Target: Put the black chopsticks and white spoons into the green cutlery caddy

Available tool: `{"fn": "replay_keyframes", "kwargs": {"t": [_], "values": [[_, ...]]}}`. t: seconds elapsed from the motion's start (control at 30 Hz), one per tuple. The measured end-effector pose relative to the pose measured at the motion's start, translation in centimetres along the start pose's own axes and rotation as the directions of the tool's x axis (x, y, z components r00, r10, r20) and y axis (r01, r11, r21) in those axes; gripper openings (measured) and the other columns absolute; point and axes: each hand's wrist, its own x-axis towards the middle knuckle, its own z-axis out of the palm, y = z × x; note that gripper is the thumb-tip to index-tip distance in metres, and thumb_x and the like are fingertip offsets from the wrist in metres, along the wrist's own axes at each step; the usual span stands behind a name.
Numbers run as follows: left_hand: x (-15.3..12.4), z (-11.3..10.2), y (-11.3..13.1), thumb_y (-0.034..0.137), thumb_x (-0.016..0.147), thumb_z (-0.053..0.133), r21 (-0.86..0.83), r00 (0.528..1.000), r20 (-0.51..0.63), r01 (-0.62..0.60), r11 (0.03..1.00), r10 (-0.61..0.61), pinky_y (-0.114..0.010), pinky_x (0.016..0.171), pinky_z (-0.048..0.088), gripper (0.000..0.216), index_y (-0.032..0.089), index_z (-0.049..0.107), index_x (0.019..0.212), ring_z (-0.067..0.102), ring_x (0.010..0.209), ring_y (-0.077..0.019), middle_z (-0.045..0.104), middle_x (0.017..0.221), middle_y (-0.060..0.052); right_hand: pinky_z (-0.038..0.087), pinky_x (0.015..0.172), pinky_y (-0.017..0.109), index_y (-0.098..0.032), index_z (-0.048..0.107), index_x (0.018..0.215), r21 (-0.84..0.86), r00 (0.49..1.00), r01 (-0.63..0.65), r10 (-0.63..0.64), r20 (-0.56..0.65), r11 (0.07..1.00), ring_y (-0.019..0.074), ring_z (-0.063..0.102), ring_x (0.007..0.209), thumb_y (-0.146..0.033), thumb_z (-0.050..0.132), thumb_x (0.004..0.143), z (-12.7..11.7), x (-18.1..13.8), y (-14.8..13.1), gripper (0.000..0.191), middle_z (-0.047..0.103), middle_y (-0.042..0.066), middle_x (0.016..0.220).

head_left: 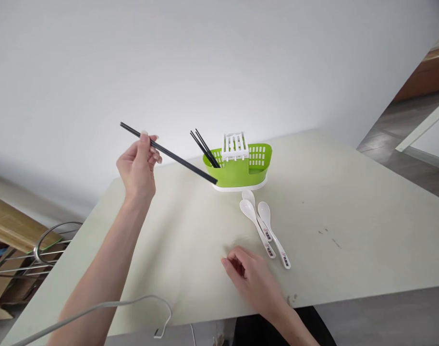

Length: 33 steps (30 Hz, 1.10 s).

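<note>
My left hand [140, 161] is raised over the table's left side, its fingers pinched around black chopsticks [183, 161]. They slant down to the right, and their lower ends overlap the left edge of a green basket [237, 175] in view; whether they touch it I cannot tell. Other black chopsticks [204, 148] lean in the basket's left compartment. A white slatted piece [235, 145] sits over its middle. My right hand [250, 278] rests near the front edge with its fingers curled in, and what they hold, if anything, is hidden. Three white spoons [264, 218] lie just beyond it.
The pale table [349, 206] stands against a white wall [162, 62]. A white cable [133, 302] crosses the front left, over my left forearm. At the left are a metal rack [42, 254] and cardboard [18, 223]. Small dark specks [326, 230] mark the tabletop.
</note>
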Motion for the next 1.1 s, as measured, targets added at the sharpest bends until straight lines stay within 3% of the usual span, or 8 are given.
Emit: {"fn": "replay_keyframes", "kwargs": {"t": [0.1,0.23,0.37,0.6,1.1], "values": [[2.0,1.1,0.4,0.054,0.089,0.076,0.079,0.987,-0.025,-0.155,0.985,0.157,-0.030,0.058,0.047,0.039,0.019,0.070,0.071,0.052,0.059,-0.0095,0.074,0.094,-0.006,0.036,0.054,0.026,-0.024,0.044,0.075,0.021,1.000,0.003,-0.004,0.001,1.000,0.0125,0.048,0.058,-0.038,0.047,0.106,0.1,0.0,0.0,0.035,0.058,-0.003,0.070],[3.8,2.3,-1.1,0.057,0.088,0.075,0.168,0.971,-0.056,-0.221,0.961,0.233,-0.029,0.055,0.045,0.040,0.020,0.073,0.071,0.053,0.056,-0.0104,0.070,0.076,-0.003,0.035,0.055,0.026,-0.024,0.042,0.075,0.044,1.000,-0.001,0.001,0.010,0.999,0.0123,0.047,0.059,-0.035,0.048,0.105,0.1,0.1,0.1,0.033,0.057,-0.003,0.072],[4.4,3.4,-3.7,0.054,0.089,0.074,0.223,0.986,-0.043,-0.146,0.964,0.159,-0.023,0.051,0.045,0.039,0.016,0.075,0.077,0.052,0.051,-0.0080,0.063,0.063,0.000,0.035,0.056,0.026,-0.024,0.043,0.075,0.067,1.000,0.003,-0.004,0.015,0.998,0.0121,0.047,0.059,-0.033,0.047,0.105,0.1,0.2,0.0,0.032,0.057,-0.003,0.072],[4.6,4.1,-7.5,0.047,0.089,0.073,0.313,1.000,-0.006,-0.025,0.949,0.029,-0.021,0.052,0.051,0.034,0.015,0.079,0.082,0.056,0.052,-0.0086,0.066,0.064,-0.001,0.034,0.056,0.026,-0.023,0.043,0.075,0.101,1.000,0.000,-0.001,0.010,0.995,0.0117,0.047,0.060,-0.032,0.050,0.103,0.2,0.4,0.1,0.030,0.056,-0.003,0.071],[4.6,5.9,-10.5,0.035,0.091,0.066,0.453,0.989,0.057,0.098,0.886,-0.138,-0.025,0.059,0.059,0.027,0.014,0.078,0.079,0.064,0.056,-0.0122,0.069,0.066,-0.003,0.032,0.058,0.027,-0.023,0.042,0.076,0.142,0.999,-0.027,0.023,0.027,0.990,0.0117,0.044,0.060,-0.033,0.050,0.102,0.5,0.5,0.4,0.029,0.054,-0.003,0.072]]}}
